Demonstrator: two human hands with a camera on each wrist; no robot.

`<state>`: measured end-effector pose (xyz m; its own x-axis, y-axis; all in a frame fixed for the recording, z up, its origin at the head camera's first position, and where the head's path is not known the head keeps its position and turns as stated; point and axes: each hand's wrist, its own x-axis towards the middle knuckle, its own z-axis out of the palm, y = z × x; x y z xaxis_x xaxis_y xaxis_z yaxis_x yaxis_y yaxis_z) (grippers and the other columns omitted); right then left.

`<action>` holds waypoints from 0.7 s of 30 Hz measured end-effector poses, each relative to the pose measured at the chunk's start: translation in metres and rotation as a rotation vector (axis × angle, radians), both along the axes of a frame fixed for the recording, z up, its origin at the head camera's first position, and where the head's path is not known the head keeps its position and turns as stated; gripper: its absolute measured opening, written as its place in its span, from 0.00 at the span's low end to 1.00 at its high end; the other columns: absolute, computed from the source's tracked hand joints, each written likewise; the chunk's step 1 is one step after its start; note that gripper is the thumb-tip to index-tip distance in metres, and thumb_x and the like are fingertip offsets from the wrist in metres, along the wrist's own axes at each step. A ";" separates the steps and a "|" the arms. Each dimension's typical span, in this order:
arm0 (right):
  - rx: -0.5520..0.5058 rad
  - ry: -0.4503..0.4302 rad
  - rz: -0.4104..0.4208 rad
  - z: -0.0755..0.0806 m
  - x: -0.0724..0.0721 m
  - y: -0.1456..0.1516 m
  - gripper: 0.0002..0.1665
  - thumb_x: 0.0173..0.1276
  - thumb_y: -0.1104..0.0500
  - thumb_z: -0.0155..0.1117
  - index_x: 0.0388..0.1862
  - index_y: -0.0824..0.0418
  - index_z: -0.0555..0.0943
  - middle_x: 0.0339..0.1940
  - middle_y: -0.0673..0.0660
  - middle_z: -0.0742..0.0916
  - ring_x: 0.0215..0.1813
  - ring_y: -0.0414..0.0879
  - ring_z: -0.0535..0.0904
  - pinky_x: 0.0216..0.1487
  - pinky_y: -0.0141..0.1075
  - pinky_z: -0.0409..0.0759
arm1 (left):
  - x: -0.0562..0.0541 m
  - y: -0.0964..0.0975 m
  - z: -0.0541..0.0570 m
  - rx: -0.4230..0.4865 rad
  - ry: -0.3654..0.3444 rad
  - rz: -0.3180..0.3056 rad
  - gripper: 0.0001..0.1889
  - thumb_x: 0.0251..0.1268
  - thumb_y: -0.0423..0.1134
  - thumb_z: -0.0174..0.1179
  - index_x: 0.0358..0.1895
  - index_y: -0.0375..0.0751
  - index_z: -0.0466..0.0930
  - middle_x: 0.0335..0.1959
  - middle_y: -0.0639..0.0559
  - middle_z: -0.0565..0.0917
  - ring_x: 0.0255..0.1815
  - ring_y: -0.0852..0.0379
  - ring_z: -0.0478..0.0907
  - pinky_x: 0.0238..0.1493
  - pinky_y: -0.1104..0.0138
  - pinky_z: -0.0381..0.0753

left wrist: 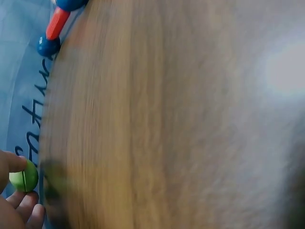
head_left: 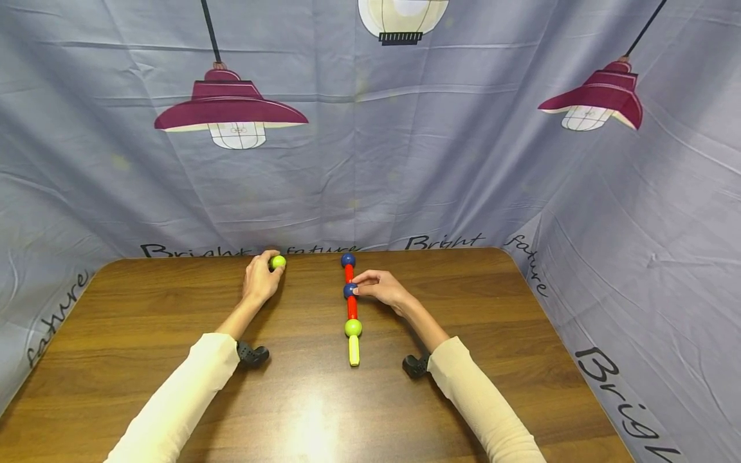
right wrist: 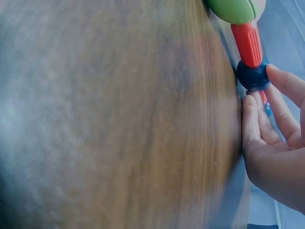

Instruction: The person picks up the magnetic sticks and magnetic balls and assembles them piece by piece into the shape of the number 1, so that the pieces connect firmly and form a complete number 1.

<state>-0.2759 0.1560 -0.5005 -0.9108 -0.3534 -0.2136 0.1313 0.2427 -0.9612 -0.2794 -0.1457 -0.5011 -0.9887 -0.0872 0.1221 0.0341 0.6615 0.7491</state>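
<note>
Near the table's back edge, my left hand pinches a yellow-green ball between thumb and fingers; the left wrist view shows a seam line on this ball. To its right lies a row of joined toy pieces running front to back. From the back come a blue ball, a short red rod, a second blue ball, a longer red rod, a yellow-green ball and a yellow rod. My right hand pinches the second blue ball from the right side.
The brown wooden table reaches back to a grey-blue curtain printed with lamps and lettering. Another stretch of curtain runs along the right side. Black wrist devices sit on both forearms.
</note>
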 end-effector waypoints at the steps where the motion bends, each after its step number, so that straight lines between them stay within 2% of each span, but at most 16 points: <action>1: -0.001 0.002 -0.001 0.000 0.000 0.000 0.16 0.62 0.66 0.72 0.50 0.68 0.83 0.39 0.56 0.88 0.42 0.45 0.84 0.50 0.35 0.81 | 0.002 0.001 0.000 0.008 0.005 -0.010 0.22 0.72 0.31 0.58 0.66 0.30 0.70 0.60 0.27 0.73 0.56 0.33 0.73 0.55 0.46 0.76; 8: 0.017 -0.001 -0.014 0.000 0.001 -0.001 0.15 0.63 0.65 0.72 0.49 0.67 0.84 0.40 0.56 0.88 0.43 0.45 0.83 0.50 0.36 0.81 | 0.015 0.012 0.005 0.039 0.033 -0.055 0.22 0.70 0.29 0.59 0.65 0.29 0.71 0.58 0.27 0.75 0.57 0.35 0.74 0.57 0.46 0.76; 21: 0.011 0.014 -0.009 0.000 0.001 -0.001 0.16 0.63 0.66 0.71 0.50 0.67 0.84 0.39 0.56 0.88 0.43 0.45 0.83 0.51 0.35 0.80 | 0.038 0.028 0.010 0.120 0.010 -0.126 0.21 0.69 0.30 0.62 0.63 0.28 0.73 0.60 0.28 0.75 0.57 0.35 0.78 0.57 0.52 0.80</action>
<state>-0.2749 0.1547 -0.5008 -0.9169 -0.3428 -0.2046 0.1200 0.2523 -0.9602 -0.2413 -0.1178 -0.4912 -0.9914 0.0233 0.1285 0.1195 0.5577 0.8214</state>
